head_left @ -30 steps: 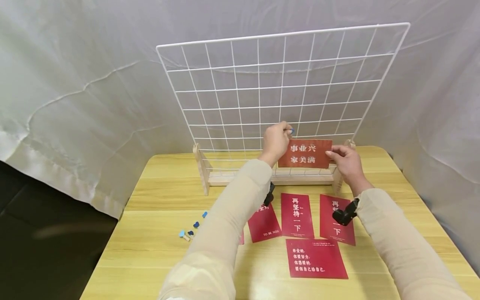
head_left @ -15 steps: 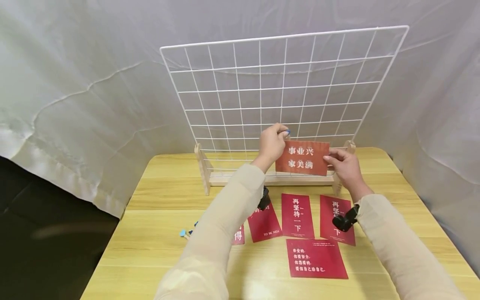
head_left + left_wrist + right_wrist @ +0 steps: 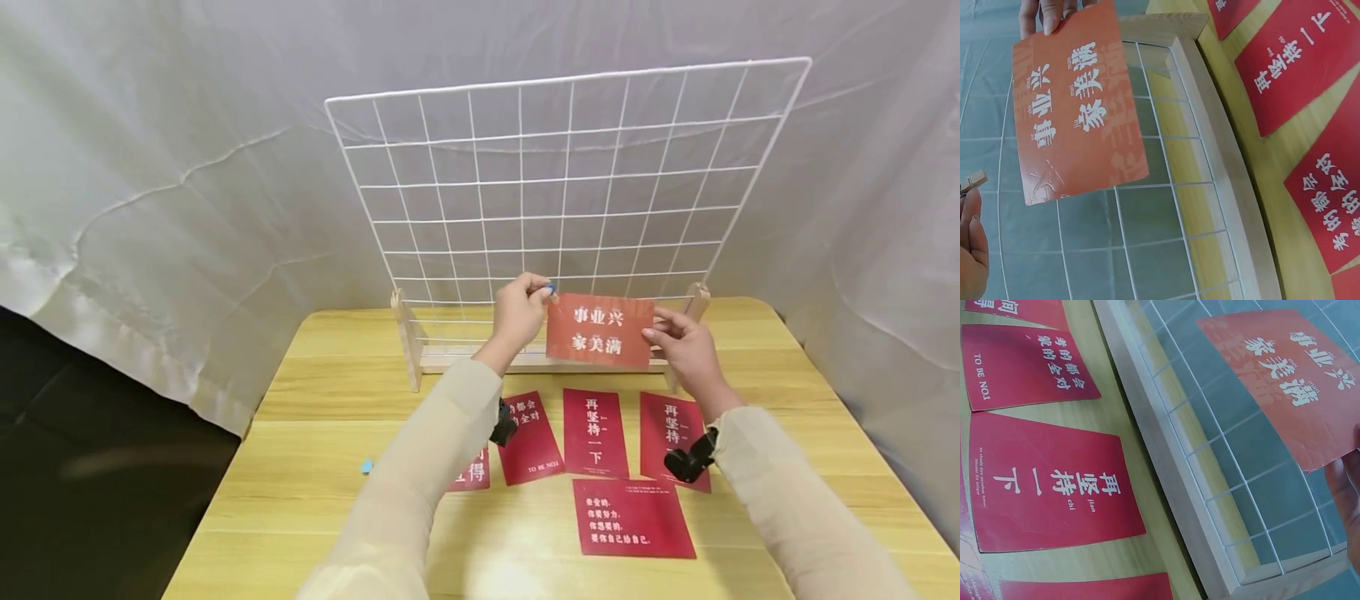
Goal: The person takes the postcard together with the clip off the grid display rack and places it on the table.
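A pale grey, wrinkled fabric backdrop (image 3: 187,167) hangs across the scene from nine o'clock round to three o'clock, its folds catching soft, even light. At six o'clock stands a light yellow wooden plank table (image 3: 315,467), its grain running left to right. At eight o'clock, beyond the table's edge, lies a dark, shadowed floor area (image 3: 90,492).

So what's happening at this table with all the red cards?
A person holds a red card up in front of a white wire grid panel that stands in a wooden base. The right hand pinches the card's edge; the left hand pinches a small blue clothespin beside its top corner. More red cards lie on the table.
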{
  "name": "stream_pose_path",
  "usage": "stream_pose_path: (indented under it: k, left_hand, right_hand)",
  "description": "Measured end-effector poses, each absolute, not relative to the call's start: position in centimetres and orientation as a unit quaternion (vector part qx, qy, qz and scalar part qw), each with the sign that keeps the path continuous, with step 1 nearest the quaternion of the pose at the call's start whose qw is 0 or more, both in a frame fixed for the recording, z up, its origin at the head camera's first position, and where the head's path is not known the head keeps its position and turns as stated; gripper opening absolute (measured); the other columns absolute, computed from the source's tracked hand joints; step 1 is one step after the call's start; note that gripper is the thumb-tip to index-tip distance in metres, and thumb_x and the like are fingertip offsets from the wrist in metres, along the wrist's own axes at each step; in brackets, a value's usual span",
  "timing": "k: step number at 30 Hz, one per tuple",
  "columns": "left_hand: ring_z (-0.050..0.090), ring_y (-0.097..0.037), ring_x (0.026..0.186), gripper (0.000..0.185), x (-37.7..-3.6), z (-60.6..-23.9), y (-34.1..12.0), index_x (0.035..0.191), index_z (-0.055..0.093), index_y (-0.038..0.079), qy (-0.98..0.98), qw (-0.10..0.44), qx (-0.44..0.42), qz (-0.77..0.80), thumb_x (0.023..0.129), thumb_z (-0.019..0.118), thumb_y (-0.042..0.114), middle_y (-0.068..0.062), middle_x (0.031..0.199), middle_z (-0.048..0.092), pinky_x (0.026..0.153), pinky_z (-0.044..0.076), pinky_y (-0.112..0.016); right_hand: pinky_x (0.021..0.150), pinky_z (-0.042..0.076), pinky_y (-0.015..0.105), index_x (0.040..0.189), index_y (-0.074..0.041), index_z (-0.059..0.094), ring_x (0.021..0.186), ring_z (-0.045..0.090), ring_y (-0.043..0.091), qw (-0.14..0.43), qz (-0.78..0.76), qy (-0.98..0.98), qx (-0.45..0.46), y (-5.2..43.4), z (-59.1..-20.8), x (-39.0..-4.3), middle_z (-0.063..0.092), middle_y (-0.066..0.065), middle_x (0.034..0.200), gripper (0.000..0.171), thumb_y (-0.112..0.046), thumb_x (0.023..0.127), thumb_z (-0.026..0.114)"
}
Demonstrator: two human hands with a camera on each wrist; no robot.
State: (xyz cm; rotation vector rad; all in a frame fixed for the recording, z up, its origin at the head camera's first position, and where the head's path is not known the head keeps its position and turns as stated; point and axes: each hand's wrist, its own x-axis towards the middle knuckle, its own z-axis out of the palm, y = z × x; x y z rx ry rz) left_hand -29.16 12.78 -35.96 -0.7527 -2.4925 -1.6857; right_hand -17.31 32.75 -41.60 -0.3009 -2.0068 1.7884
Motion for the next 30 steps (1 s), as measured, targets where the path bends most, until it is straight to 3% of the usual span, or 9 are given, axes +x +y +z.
stream_pose_path:
  k: [6,12,30]
  left_hand:
    - [0.054,-0.01,0.069,0.008,-28.5,-36.7,11.4,0.09,0.06,0.005,-0.804,0.002,-0.228,-0.549,0.083,0.056,0.007,0.001,0.074,0.061,0.054,0.044,-0.019]
    - [0.056,-0.011,0.07,0.009,-28.0,-37.5,9.9,0.09,0.06,0.004,-0.797,0.005,-0.218,-0.564,0.082,0.057,0.007,-0.002,0.076,0.06,0.052,0.044,-0.018]
    - [0.059,-0.017,0.073,0.013,-27.0,-41.4,4.1,0.093,0.061,0.001,-0.803,0.001,-0.164,-0.573,0.082,0.057,0.007,-0.008,0.081,0.062,0.055,0.045,-0.021]
  right_hand:
    - [0.059,0.05,0.026,0.124,0.0,0.043,0.063,0.058,0.005,0.215,0.652,-0.721,-0.092,33.1,-43.2,-17.6,0.055,-0.005,0.079,0.049,-0.008,0.079,0.061]
    - [0.055,0.05,0.023,0.123,0.009,0.037,0.064,0.058,0.004,0.21,0.682,-0.694,-0.099,31.4,-42.2,-16.8,0.056,-0.005,0.075,0.047,0.006,0.079,0.056]
    - [0.055,0.05,0.021,0.121,0.01,0.04,0.067,0.056,0.0,0.2,0.652,-0.727,-0.079,29.4,-44.6,-15.6,0.053,-0.007,0.078,0.046,0.0,0.08,0.058]
